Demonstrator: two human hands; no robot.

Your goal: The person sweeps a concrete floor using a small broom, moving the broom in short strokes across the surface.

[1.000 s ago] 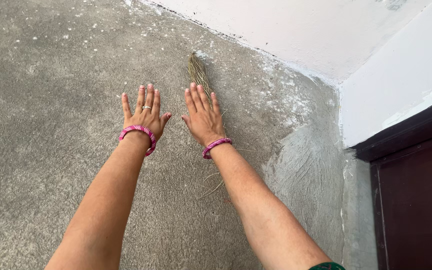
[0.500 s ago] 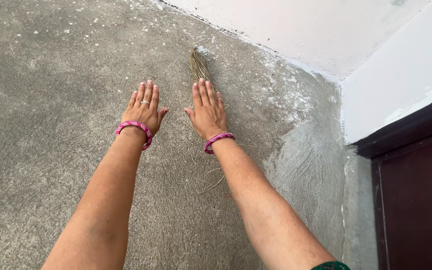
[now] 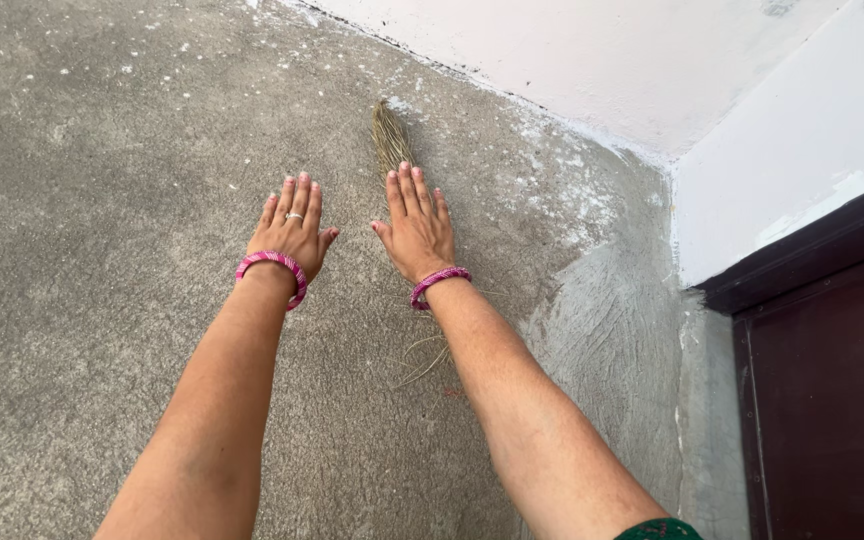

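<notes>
Straw underfoot, hands out flat: we look down our own two bare arms at a grass broom lying on a rough concrete floor. Nearest us, loose strands of the broom stray out from beneath the right forearm. Beyond them, our right hand is spread palm down, fingers straight and together, directly over the bundle's middle; it grasps nothing, and we cannot tell whether the palm presses the straw or only hovers just above it. Our left hand is likewise open and flat, empty, just beside the right and to the left of the broom, apart from it, over bare concrete. Each wrist carries a pink bangle.

Past the right fingertips the broom's bound, tapered end pokes out, pointing away from us toward the white wall, near its foot.

We judge the broom light and dry, its strands springy yet brittle, apt to splay or shed if taken loosely. The tight bound end beyond the fingertips looks the surest place to hold; the frayed strands near the forearm would slip and bend.

To the right of the right arm stands a dark brown door.
</notes>
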